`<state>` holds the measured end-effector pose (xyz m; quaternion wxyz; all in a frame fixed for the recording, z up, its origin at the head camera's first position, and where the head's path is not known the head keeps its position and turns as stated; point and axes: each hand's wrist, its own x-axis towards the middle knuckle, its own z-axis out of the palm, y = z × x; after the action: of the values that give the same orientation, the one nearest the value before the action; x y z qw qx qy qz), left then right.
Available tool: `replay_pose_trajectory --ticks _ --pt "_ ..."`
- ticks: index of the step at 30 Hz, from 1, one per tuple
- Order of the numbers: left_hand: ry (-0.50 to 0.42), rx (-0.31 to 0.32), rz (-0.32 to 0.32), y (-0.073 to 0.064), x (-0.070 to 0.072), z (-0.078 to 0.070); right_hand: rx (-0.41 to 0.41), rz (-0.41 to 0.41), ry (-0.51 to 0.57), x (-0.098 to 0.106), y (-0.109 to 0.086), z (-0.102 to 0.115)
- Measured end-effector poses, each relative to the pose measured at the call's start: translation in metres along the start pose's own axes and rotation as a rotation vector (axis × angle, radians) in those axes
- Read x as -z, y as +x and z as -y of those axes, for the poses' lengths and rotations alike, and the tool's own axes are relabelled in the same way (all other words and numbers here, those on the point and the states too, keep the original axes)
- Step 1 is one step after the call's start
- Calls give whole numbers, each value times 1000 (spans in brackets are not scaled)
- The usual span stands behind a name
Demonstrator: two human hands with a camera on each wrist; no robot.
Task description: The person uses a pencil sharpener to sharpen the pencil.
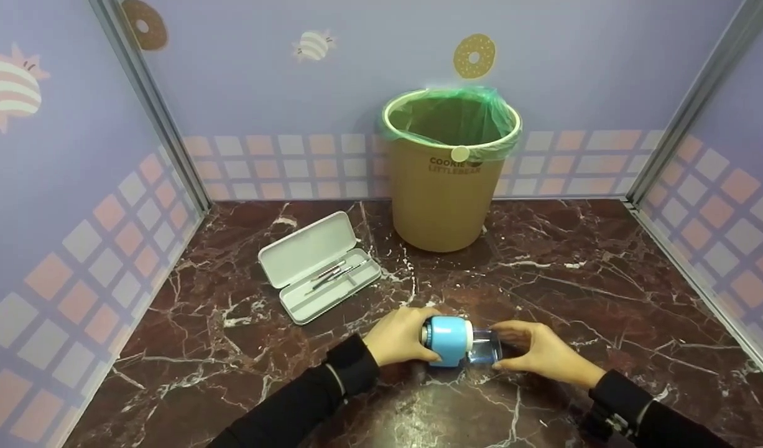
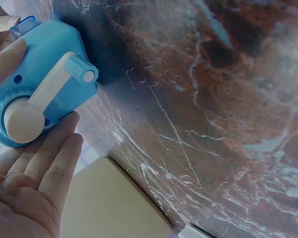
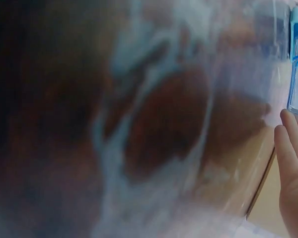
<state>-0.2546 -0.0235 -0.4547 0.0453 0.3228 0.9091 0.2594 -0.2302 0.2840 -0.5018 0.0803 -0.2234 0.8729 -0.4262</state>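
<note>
A blue pencil sharpener (image 1: 449,341) lies tipped on its side above the marble tabletop. Its white crank arm (image 2: 50,89) with a blue knob faces the left wrist camera. My left hand (image 1: 398,337) grips the sharpener body from the left, thumb on the near side and fingers on the far side. A clear bluish drawer (image 1: 485,348) sticks out of the sharpener's right side. At its outer end, my right hand (image 1: 546,353) pinches it between thumb and fingers. In the right wrist view, fingertips of the right hand (image 3: 295,158) meet the drawer's edge.
An open white pencil case (image 1: 303,305) holding several pencils (image 1: 331,274) lies to the left, beyond the left hand. Farther back stands a tan trash bin (image 1: 446,205) lined with a green bag (image 1: 496,112). Patterned panels (image 1: 263,74) enclose the marble table (image 1: 574,261).
</note>
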Motion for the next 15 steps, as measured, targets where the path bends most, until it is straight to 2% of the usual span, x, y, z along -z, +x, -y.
replay_pose_trajectory --ticks 15 --pt "20 -13 0 0 0 1 -26 62 70 -8 12 6"
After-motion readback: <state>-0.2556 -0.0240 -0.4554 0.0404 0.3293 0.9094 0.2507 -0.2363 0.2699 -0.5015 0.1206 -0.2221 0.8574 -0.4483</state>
